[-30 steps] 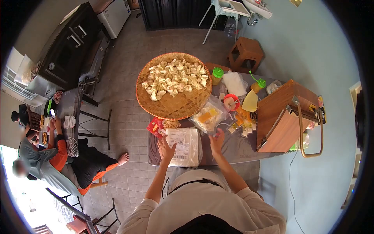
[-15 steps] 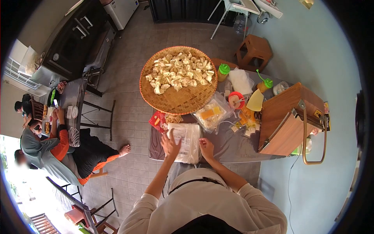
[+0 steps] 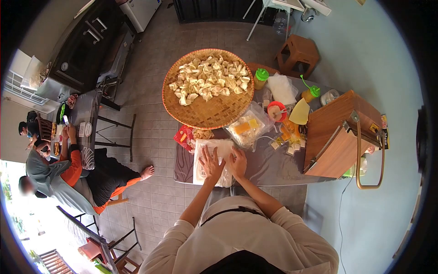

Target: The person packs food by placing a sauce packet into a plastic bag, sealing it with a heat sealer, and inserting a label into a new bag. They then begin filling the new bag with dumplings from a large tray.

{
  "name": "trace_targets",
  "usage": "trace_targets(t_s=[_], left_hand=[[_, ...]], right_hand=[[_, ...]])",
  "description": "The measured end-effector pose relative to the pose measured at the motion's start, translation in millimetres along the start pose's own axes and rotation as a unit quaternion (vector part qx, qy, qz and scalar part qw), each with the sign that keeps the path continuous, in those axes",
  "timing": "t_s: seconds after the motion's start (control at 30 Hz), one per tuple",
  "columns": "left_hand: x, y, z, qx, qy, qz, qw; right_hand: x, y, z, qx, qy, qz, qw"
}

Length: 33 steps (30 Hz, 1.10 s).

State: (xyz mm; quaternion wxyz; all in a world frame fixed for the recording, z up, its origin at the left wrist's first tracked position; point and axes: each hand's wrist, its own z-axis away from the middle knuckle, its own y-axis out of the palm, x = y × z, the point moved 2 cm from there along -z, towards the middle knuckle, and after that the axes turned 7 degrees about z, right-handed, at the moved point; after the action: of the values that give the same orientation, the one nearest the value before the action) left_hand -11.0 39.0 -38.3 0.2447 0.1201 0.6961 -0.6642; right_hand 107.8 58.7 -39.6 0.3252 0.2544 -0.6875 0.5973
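Observation:
My left hand point(image 3: 211, 163) and my right hand point(image 3: 237, 161) both rest flat, fingers spread, on a white plastic packet point(image 3: 205, 155) that lies on the grey table point(image 3: 269, 164) near its front edge. A round woven tray point(image 3: 214, 114) heaped with pale folded dumplings point(image 3: 207, 82) overhangs the table's far left corner. A clear bag with yellow slices point(image 3: 246, 128) lies just beyond my right hand. A red snack wrapper point(image 3: 183, 137) sits to the left of the packet.
A wooden box with a metal handle point(image 3: 340, 137) fills the table's right end. Two green-capped bottles point(image 3: 260, 78), a red bowl point(image 3: 276, 111) and a yellow sheet point(image 3: 299, 114) stand at the back. A wooden stool point(image 3: 299, 55) is behind. People sit at another table point(image 3: 84, 123) at left.
My right hand came back from the clear bag and my left moved right; both now press on the white packet.

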Motion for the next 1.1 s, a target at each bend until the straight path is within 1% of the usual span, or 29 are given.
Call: trace_targets(t_s=[0.03,0.1,0.13,0.2,0.33,0.4,0.43,0.53,0.6,0.63,0.7,0.83,0.9,1.03,1.1], left_hand=[[0,0,0,-0.002,0.001,-0.005,1.0],[0,-1,1,-0.007,0.002,-0.01,1.0],[1,-1,2,-0.014,0.012,-0.009,1.0],[2,-1,2,-0.022,0.022,-0.008,0.999],[2,-2,1,-0.013,0.02,-0.014,1.0],[3,-1,2,-0.013,0.021,-0.013,1.0],[4,0,2,-0.009,0.022,-0.005,1.0],[6,2,2,-0.011,0.025,0.002,1.0],[6,2,2,-0.015,0.029,0.001,0.999],[5,0,3,-0.016,0.029,0.0,0.999],[4,-1,2,-0.016,0.031,-0.002,0.999],[4,-2,2,-0.017,0.035,-0.008,0.999],[4,-3,2,-0.012,0.036,-0.009,0.999],[3,-4,2,-0.018,0.03,0.002,0.999],[2,-2,2,-0.022,0.021,0.01,1.0]], right_hand=[[2,-2,0,0.0,0.0,0.0,1.0],[6,-3,1,0.017,0.043,0.014,0.999],[9,-3,1,0.017,0.041,0.013,0.999],[13,-5,1,-0.02,0.028,0.051,0.998],[11,-6,-4,-0.002,0.043,0.029,0.999],[12,-6,-5,-0.049,-0.017,0.061,0.997],[11,-5,-6,-0.05,-0.017,0.062,0.997],[10,-5,-10,-0.032,-0.011,0.073,0.997],[8,-5,-11,0.029,0.004,0.102,0.994],[7,-6,-13,0.028,0.005,0.103,0.994],[8,-6,-16,0.04,-0.029,0.155,0.987],[9,-7,-20,0.021,-0.038,0.149,0.988],[8,-2,-25,0.077,0.005,0.138,0.987],[7,-4,-25,0.076,0.007,0.142,0.987],[7,-6,-19,0.007,0.007,0.084,0.996]])
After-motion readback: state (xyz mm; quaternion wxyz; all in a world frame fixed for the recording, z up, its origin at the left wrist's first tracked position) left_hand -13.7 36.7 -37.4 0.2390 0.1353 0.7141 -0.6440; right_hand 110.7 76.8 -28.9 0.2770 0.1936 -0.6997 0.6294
